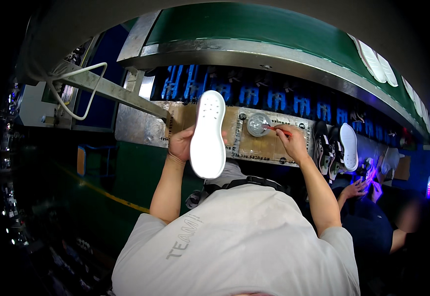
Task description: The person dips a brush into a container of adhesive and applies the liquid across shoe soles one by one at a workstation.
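A white shoe sole (pixel 208 143) is held up in my left hand (pixel 179 144), its long side nearly upright in the view. Small holes dot its far end. My right hand (pixel 294 143) grips a thin red-handled brush (pixel 283 131), whose tip reaches into a small clear cup (pixel 258 124). The cup stands on a cardboard-covered work surface (pixel 259 147) and seems to hold a clear liquid. The sole hides part of the cardboard behind it.
A green conveyor belt (pixel 254 24) with a metal edge runs above, carrying white soles (pixel 375 61). Blue racks (pixel 249 93) line the space beneath. Dark shoes (pixel 323 148) and another white sole (pixel 349 147) sit to the right, near a co-worker's hands (pixel 357 188) under purple light.
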A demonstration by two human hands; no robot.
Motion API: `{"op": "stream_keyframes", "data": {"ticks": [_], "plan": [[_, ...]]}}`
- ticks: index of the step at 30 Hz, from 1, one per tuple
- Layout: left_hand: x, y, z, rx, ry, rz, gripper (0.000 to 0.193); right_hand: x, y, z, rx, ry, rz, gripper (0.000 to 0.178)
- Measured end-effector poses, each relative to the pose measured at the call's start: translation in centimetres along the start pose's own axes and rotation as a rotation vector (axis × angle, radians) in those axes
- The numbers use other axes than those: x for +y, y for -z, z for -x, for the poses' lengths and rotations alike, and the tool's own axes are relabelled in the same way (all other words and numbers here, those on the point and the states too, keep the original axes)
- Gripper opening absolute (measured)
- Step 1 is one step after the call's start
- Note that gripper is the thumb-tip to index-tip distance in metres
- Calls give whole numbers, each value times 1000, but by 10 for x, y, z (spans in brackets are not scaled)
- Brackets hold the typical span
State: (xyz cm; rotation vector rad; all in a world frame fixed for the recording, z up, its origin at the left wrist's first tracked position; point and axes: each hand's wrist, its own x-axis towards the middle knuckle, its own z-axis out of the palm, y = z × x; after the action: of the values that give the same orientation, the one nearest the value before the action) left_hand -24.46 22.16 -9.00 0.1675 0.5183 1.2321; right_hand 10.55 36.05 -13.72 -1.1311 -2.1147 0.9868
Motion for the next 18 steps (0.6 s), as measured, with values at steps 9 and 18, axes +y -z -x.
{"op": "stream_keyframes", "data": {"ticks": [9, 18], "plan": [[-8, -33, -3, -198, 257, 272, 80, -67, 85, -21, -123, 160, -279, 20], [-29, -57, -3, -212, 542, 426, 77, -80, 88, -50, -435, 168, -291, 19]]}}
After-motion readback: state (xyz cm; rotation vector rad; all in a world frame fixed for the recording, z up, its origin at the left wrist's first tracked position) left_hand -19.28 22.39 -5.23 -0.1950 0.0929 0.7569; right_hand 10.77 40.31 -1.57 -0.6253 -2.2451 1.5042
